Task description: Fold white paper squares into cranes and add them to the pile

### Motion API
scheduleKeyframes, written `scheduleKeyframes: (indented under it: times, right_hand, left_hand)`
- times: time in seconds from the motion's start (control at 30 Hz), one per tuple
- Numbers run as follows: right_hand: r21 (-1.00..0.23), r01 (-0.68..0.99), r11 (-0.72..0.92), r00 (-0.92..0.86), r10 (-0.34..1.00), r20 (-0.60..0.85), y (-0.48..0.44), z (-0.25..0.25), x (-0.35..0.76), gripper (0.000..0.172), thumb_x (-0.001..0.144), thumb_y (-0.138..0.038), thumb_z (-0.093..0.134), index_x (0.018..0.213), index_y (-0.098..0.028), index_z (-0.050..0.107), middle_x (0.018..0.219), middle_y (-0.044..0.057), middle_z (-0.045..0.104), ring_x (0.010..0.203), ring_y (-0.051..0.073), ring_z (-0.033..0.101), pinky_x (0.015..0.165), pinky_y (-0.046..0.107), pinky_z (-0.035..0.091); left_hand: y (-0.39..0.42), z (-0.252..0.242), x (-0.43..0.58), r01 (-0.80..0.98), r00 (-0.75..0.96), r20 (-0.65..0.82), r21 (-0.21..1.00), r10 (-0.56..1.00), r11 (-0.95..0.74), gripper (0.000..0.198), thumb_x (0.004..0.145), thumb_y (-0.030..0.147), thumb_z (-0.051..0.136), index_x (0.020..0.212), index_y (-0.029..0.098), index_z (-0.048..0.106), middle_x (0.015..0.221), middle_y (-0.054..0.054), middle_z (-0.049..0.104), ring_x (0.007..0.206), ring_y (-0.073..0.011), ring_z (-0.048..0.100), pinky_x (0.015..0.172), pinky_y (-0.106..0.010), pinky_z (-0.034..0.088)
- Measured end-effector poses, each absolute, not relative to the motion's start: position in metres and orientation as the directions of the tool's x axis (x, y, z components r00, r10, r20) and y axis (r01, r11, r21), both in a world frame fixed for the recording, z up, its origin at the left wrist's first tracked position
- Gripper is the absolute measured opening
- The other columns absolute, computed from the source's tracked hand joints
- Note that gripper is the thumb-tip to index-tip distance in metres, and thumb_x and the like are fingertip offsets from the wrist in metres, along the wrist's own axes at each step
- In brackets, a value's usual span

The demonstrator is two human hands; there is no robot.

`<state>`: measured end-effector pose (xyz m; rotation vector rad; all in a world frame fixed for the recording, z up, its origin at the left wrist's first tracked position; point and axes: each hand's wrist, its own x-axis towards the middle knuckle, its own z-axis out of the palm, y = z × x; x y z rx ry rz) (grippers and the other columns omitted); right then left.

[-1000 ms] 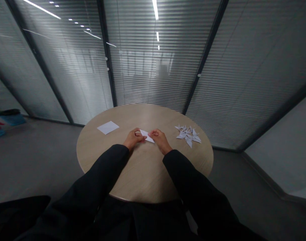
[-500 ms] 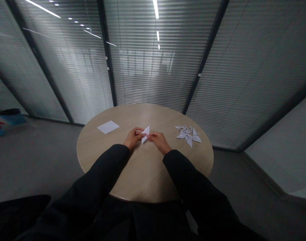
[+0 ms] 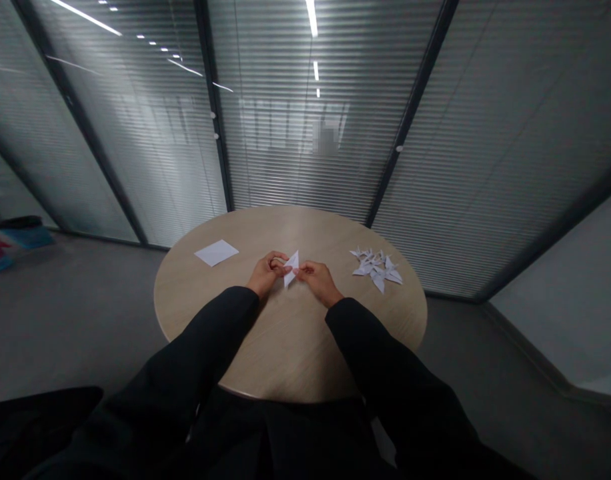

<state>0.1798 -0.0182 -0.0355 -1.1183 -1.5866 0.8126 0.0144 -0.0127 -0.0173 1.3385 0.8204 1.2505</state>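
Note:
A small folded white paper piece (image 3: 291,268) stands on edge between my two hands near the middle of the round wooden table (image 3: 285,347). My left hand (image 3: 268,272) pinches its left side with curled fingers. On the other side my right hand (image 3: 316,280) pinches it with fingertips pressed together. Both arms wear black sleeves.
A flat white paper sheet (image 3: 216,253) lies on the table to the left of my hands. A pile of several folded white paper shapes (image 3: 377,267) lies to the right. Glass walls with blinds (image 3: 305,133) stand behind the table; grey floor surrounds it.
The folded paper lay flat and long between my hands one second ago; it has since been folded up into a narrower upright shape, and my hands have drawn closer together.

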Motion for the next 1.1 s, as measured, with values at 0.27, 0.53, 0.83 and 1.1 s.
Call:
scheduleKeyframes:
  times: [0.27,0.53,0.83,1.1]
  right_hand:
    - [-0.886,0.289,0.364,-0.088,0.931,0.354,-0.017,-0.036,0.181,0.026,0.069,-0.044,0.064,0.063,-0.019,0.060,0.057,-0.001,0.061,0.054,0.013,0.053,0.056,0.026,0.039]
    - [-0.908,0.227,0.351,-0.098,0.936,0.337,-0.016,-0.035,0.181,0.028,0.068,-0.045,0.065,0.064,-0.018,0.061,0.058,0.000,0.062,0.055,0.013,0.055,0.057,0.026,0.041]
    - [-0.770,0.404,0.494,-0.014,0.845,0.535,-0.021,-0.030,0.179,0.018,0.076,-0.037,0.065,0.075,-0.020,0.070,0.078,0.004,0.070,0.071,0.018,0.063,0.071,0.029,0.047]
    - [-0.671,0.465,0.578,-0.023,0.765,0.643,-0.027,-0.021,0.182,0.017,0.083,-0.024,0.059,0.087,-0.022,0.075,0.087,0.007,0.070,0.080,0.020,0.063,0.077,0.032,0.049]
  left_hand:
    - [-0.017,-0.013,0.017,-0.126,0.183,0.231,0.969,0.956,-0.210,0.036,0.062,0.021,0.076,0.086,0.020,0.049,0.051,0.009,0.051,0.045,-0.0070,0.045,0.049,-0.018,0.033]
    - [-0.015,-0.017,0.017,-0.151,0.161,0.227,0.967,0.961,-0.203,0.034,0.062,0.020,0.076,0.083,0.020,0.048,0.052,0.008,0.053,0.048,-0.0076,0.048,0.050,-0.018,0.035]
    - [-0.007,-0.020,0.016,-0.165,0.077,0.182,0.972,0.980,-0.168,0.029,0.075,0.037,0.069,0.093,0.020,0.051,0.067,0.002,0.061,0.064,-0.0113,0.060,0.059,-0.022,0.047]
    - [-0.014,-0.017,0.015,-0.255,0.247,-0.042,0.961,0.968,0.107,0.038,0.088,0.054,0.050,0.097,0.017,0.048,0.064,-0.004,0.063,0.053,-0.0152,0.063,0.051,-0.025,0.050]
